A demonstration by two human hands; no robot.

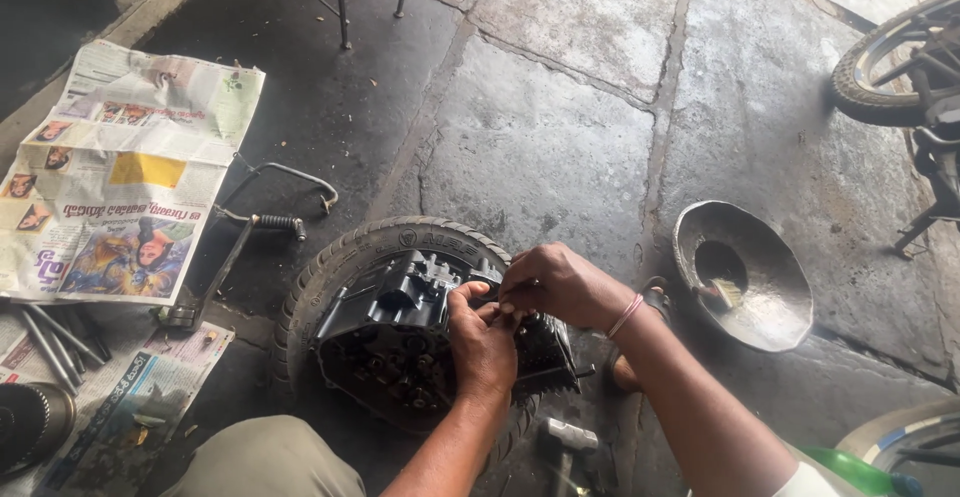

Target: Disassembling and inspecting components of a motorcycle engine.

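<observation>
A dark, oily engine block [400, 332] rests inside a black tyre [345, 257] lying flat on the stone floor. My left hand [483, 342] and my right hand [555, 282] meet over the block's right side, fingers pinched together on some small part that I cannot make out. A pink thread band circles my right wrist. What lies under the fingertips is hidden.
A hammer [566, 442] lies just below the tyre. A dented metal bowl [775, 287] with a brush sits to the right. Newspapers [120, 172] with long bolts [55, 337] cover the left floor, beside a kick lever [225, 257]. A motorcycle wheel [885, 67] stands at the upper right.
</observation>
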